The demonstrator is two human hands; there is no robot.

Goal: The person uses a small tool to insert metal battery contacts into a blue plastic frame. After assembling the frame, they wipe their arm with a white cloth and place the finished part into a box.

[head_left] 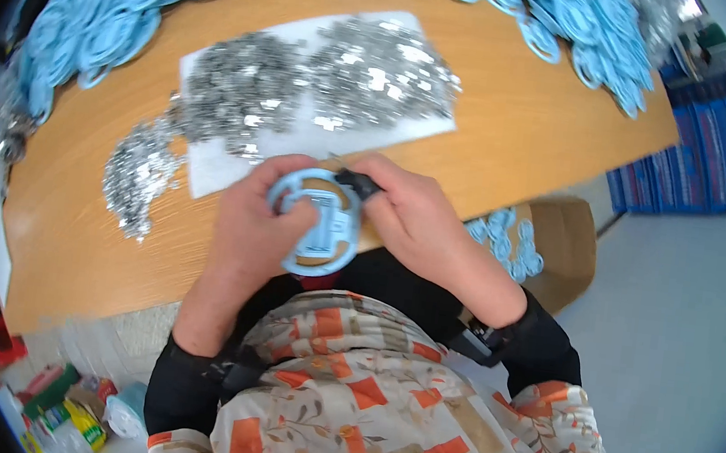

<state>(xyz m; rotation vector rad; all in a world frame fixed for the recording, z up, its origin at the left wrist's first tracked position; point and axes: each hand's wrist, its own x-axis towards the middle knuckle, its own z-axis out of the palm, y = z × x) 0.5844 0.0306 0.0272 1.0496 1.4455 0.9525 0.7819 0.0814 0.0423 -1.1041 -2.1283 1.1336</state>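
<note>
A light blue round plastic frame [349,229], with openings and a rectangular middle, is gripped in my left hand [260,224], the thumb lying across its face. My right hand [409,218] is closed around a small black-ended tool [357,183], whose kind I cannot make out. That tool meets the upper right rim of the frame. Beyond my hands, heaps of small shiny metal pieces [384,77] lie on a white sheet [319,138]. Another pile of metal pieces [141,170] rests on the bare wood to the left.
Blue plastic frames are heaped along the far edge of the wooden table [516,137], at the left [104,27] and right [582,37]. Below the right edge stands a cardboard box [566,250] with several blue pieces in it. Blue bundles [711,154] line the right side.
</note>
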